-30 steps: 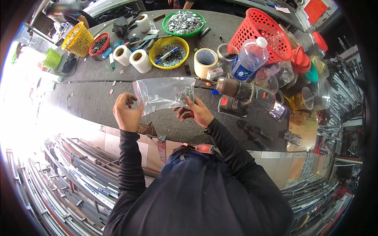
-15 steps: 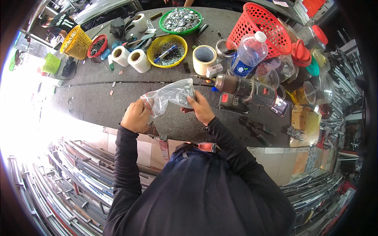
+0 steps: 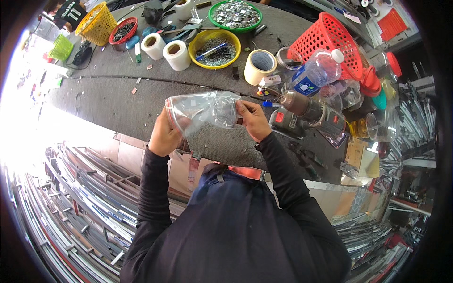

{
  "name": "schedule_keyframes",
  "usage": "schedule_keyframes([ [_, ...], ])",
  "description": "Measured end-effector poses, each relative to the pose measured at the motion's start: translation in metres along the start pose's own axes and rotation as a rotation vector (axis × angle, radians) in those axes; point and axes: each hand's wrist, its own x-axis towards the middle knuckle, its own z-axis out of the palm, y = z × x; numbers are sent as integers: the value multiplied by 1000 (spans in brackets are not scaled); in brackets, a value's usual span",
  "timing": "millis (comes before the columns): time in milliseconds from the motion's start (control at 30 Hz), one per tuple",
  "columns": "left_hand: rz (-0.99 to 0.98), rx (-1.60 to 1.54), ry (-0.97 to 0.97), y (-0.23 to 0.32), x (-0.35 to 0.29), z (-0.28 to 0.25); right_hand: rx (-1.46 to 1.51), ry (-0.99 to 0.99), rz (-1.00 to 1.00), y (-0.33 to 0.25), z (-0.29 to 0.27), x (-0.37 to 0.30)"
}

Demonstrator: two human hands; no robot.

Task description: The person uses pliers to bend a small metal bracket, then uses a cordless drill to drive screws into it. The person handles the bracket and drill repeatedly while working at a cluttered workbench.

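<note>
A clear zip bag [image 3: 204, 109] with a red strip along its mouth is stretched between my two hands above the dark bench. My left hand [image 3: 165, 135] holds the bag by its mouth end, its fingers partly hidden by the plastic. At the opposite end, my right hand [image 3: 255, 121] pinches the bunched plastic between thumb and fingers. Something greyish shows through that end, too unclear to name. A small dark reddish piece [image 3: 239, 120] shows beside the right fingers. Just right of that hand lies a cordless drill [image 3: 302, 111] on its side.
Beyond the bag stand a yellow bowl [image 3: 234, 47] of small metal parts, a green basket [image 3: 258, 22] of metal pieces, white rolls [image 3: 177, 56] and a tape roll [image 3: 250, 75]. A plastic bottle [image 3: 321, 73] and red basket [image 3: 302, 45] crowd the right. Pliers [image 3: 306, 158] lie nearer.
The bag's mouth end has spread wider and turned more toward me, with my left hand lower on it. My right hand has shifted slightly right. The whole view has tilted a little.
</note>
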Motion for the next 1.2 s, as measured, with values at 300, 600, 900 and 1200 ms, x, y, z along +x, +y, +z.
schedule_keyframes([
  [300, -145, -55, -136, -16, -8, -9, 210, -162, 153, -7, 17, -6],
  [600, 3, 122, -146, -25, -2, -8, 149, -308, 145, 4, 27, -14],
  [900, -18, -20, 21, -10, -7, 21, -156, -256, 43, -3, 25, -10],
  [1200, 12, 131, 121, -27, -11, 30, -119, -189, 17, 3, 36, -19],
])
